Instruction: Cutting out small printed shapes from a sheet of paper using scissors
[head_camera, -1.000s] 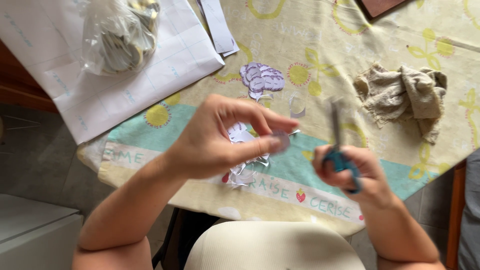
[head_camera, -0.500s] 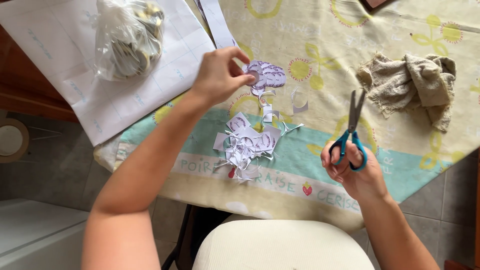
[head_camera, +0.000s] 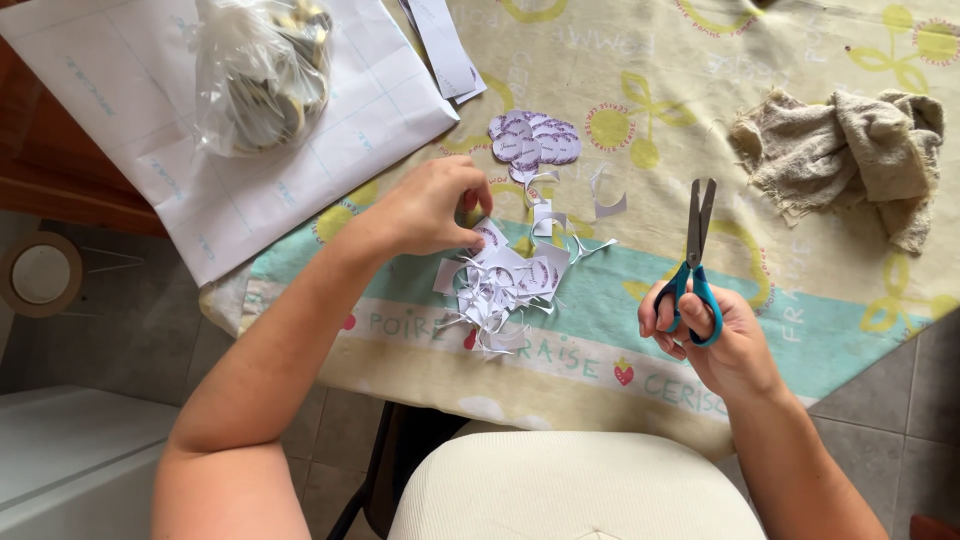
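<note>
1. Tabletop under a yellow cloth (head_camera: 800, 60) with fruit prints and a teal band, above a tiled floor; a white seat (head_camera: 575, 490) sits below its edge.
2. One heap of paper scraps (head_camera: 500, 285) lies on the teal band. The left hand (head_camera: 425, 210) rests on its upper edge, fingers pinched together on a piece with a purple print.
3. The step looks like picking the next piece to trim; it would call for lifting one piece free and bringing it to the blades.
4. One pair of teal-handled scissors (head_camera: 693, 265) stands in the right hand (head_camera: 715, 335), blades shut, pointing up, well apart from the heap.
5. One pile of cut purple rounds (head_camera: 532, 138) lies just beyond; too overlapped to count.
6. Further out: one clear bag (head_camera: 260, 75) on white paper sheet (head_camera: 150, 190), one crumpled rag (head_camera: 850, 150).
</note>
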